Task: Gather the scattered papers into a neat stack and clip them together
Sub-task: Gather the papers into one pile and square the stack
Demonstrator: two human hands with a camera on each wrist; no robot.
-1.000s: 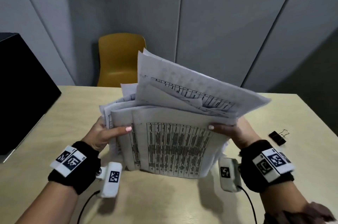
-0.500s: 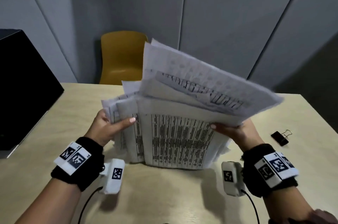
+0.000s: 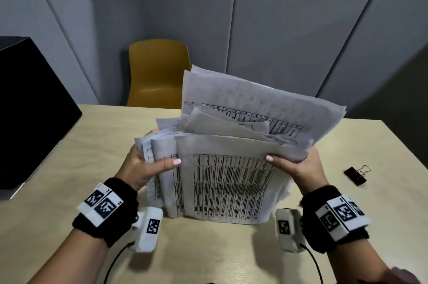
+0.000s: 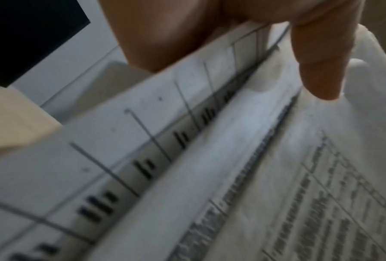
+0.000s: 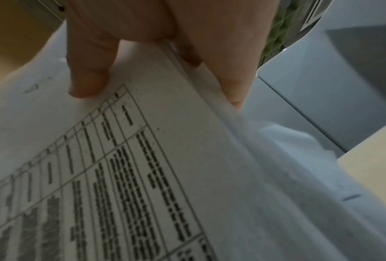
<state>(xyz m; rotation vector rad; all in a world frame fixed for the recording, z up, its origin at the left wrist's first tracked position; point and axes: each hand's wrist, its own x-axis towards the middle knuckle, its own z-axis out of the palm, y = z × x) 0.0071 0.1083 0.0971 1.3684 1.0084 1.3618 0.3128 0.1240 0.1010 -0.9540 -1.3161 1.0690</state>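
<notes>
An uneven bundle of printed papers [image 3: 227, 181] stands on its lower edge on the wooden table [image 3: 208, 256], sheets fanning out at the top. My left hand [image 3: 148, 165] grips the bundle's left side, thumb across the front sheet. On the opposite side my right hand [image 3: 296, 165] grips it the same way. The left wrist view shows the papers [image 4: 209, 159] close up under my thumb [image 4: 321, 70]. In the right wrist view the table-printed sheet [image 5: 142, 176] is pinched between thumb and fingers [image 5: 227, 67]. A black binder clip [image 3: 355, 174] lies on the table to the right.
A yellow chair [image 3: 157, 75] stands behind the table's far edge. A black box [image 3: 27, 112] sits at the table's left side. Grey wall panels close off the back.
The bundle has tipped slightly more upright and its top sheets have shifted. Both hands keep the same grip on its sides.
</notes>
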